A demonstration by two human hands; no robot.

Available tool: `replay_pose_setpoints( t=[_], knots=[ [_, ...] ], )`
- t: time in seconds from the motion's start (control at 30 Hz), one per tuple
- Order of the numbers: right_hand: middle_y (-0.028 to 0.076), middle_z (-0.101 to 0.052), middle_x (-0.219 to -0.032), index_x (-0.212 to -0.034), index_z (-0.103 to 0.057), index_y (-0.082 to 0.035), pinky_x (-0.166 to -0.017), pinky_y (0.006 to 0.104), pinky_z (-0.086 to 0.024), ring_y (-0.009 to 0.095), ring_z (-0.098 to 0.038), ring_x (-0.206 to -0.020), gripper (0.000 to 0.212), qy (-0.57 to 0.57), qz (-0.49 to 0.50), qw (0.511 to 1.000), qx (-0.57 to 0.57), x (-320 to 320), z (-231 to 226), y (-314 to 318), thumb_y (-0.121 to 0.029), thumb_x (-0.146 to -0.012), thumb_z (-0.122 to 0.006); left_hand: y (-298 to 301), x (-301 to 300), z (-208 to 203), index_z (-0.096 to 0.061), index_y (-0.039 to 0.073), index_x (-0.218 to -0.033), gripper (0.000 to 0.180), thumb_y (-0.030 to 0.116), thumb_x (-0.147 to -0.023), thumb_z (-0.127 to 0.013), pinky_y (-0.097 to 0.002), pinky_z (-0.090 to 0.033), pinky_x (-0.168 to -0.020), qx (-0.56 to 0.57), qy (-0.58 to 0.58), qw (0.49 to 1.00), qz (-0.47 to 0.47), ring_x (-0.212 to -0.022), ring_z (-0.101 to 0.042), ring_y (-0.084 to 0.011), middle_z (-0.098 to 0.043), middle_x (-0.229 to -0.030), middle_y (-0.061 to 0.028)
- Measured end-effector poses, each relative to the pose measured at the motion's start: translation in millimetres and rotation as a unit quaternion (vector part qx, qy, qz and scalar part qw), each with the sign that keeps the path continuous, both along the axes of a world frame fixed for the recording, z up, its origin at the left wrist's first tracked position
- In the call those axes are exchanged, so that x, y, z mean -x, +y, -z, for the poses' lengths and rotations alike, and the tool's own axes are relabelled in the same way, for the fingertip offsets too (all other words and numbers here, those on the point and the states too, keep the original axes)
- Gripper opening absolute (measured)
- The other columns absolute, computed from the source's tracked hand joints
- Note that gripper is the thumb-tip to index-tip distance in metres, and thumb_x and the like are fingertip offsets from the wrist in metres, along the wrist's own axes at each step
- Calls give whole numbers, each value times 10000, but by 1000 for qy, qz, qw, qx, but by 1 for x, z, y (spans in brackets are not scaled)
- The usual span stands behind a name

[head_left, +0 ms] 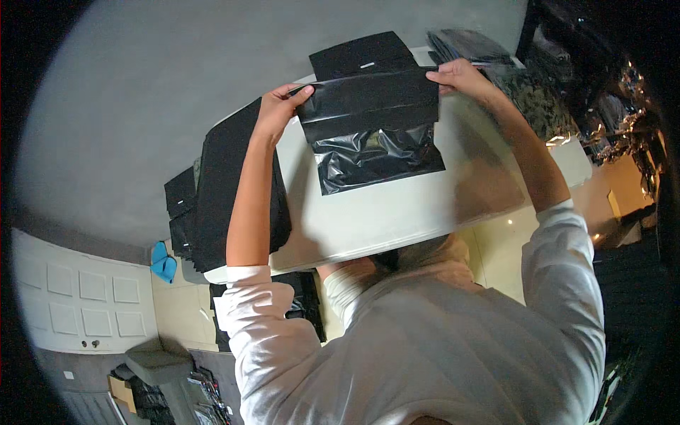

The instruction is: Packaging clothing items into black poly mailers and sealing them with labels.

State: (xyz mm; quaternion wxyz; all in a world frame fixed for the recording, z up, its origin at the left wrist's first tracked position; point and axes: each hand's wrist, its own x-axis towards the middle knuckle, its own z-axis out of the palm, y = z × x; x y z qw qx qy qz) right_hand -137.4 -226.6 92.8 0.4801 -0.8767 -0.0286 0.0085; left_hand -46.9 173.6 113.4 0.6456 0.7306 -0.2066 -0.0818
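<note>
Currently, left hand (278, 111): I see it pinching the black bag's (372, 110) far left corner.
Right hand (462, 76): pinching its far right corner.
Black bag: between the 2 hands, near the tabletop's (347, 219) far edge.
Black stack (230, 184): tabletop's left edge.

Both our arms (249, 202) reach forward, well apart, forearms bare. Our left hand (280, 112) and right hand (459, 76) pinch, thumbs pointing inward toward each other.
</note>
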Motion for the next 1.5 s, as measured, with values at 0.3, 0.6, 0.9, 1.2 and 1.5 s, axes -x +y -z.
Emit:
replay_pose_setpoints(
  t=[0.3, 0.6, 0.9, 1.2, 1.5],
  knots=[
    [24, -744, -956, -1112, -749, 13, -808, 246, -529, 81, -656, -838, 394, -143, 57, 970, -189, 11, -6, 27, -354, -993, -669, 7, 23, -10, -753, -11, -1105, 302, 215, -907, -785, -241, -529, -711, 72, -34, 994, -81, -775, -666, -103, -752, -927, -57],
    [61, -751, -1018, -1107, -758, 14, -845, 245, -510, 99, -660, -895, 357, -384, 108, 904, -151, 27, -77, 25, -310, -962, -717, 31, 66, -89, -759, -19, -1087, 307, 219, -897, -796, -255, -529, -759, 118, -172, 972, -104, -836, -668, -116, -753, -950, -77],
    [51, -747, -918, -1065, -765, 22, -744, 222, -519, 83, -658, -803, 265, -352, 122, 921, -114, 91, -93, 39, -215, -952, -735, 35, 110, -104, -762, -40, -1005, 246, 175, -889, -791, -249, -532, -663, 86, -144, 982, -85, -750, -681, -116, -742, -861, -83],
    [103, -716, -714, -883, -776, 10, -643, 335, -514, 182, -647, -625, 370, -23, 144, 986, 78, 29, 75, 24, -344, -952, -694, -3, 10, 94, -781, 7, -926, 254, 223, -808, -845, -305, -504, -622, -128, 139, 977, -93, -711, -667, -137, -732, -778, -52],
    [174, -699, -1089, -1075, -729, -25, -918, 402, -523, 340, -661, -1037, 375, -289, 27, 911, 294, 77, 61, 33, -368, -924, -704, 8, 68, 63, -763, 29, -1090, 357, 283, -843, -803, -408, -545, -816, -354, -325, 874, -65, -829, -682, -349, -739, -937, -168]
  ],
)
